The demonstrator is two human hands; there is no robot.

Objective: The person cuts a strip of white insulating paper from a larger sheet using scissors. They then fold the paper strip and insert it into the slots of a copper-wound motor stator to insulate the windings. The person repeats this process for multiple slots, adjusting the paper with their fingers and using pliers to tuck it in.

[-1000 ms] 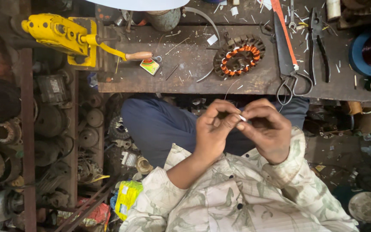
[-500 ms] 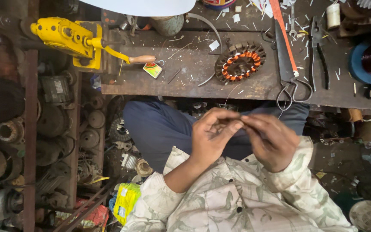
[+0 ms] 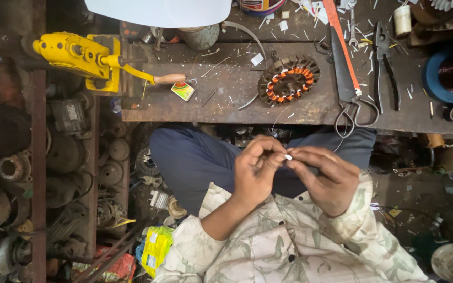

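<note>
Hands meet over my lap in the head view: my left hand [image 3: 255, 170] and right hand [image 3: 327, 178] come together fingertip to fingertip, and between them I pinch a small white piece [image 3: 288, 156], clamped by the thumb and forefinger of each hand. What the piece is I cannot tell; it is too small. A thin wire [image 3: 278, 116] rises from the pinch toward the workbench [image 3: 195, 102] beyond my hands, though I cannot see where it ends.

Straight beyond the grip, on the bench, lies a round motor stator [image 3: 288, 79] with orange windings. Just to the right of it, and beyond my right hand, rest scissors [image 3: 348, 84] with their loops hanging over the bench edge nearest me, and further right a pair of pliers [image 3: 384, 63]. Well off to the left of the grip, a yellow hand-crank tool [image 3: 79, 55] is fixed at the bench corner, its wooden handle [image 3: 170, 79] pointing toward a small coloured packet [image 3: 183, 90]. Below the grip are my blue trousers [image 3: 195, 157] and patterned sleeves [image 3: 310, 241].
</note>
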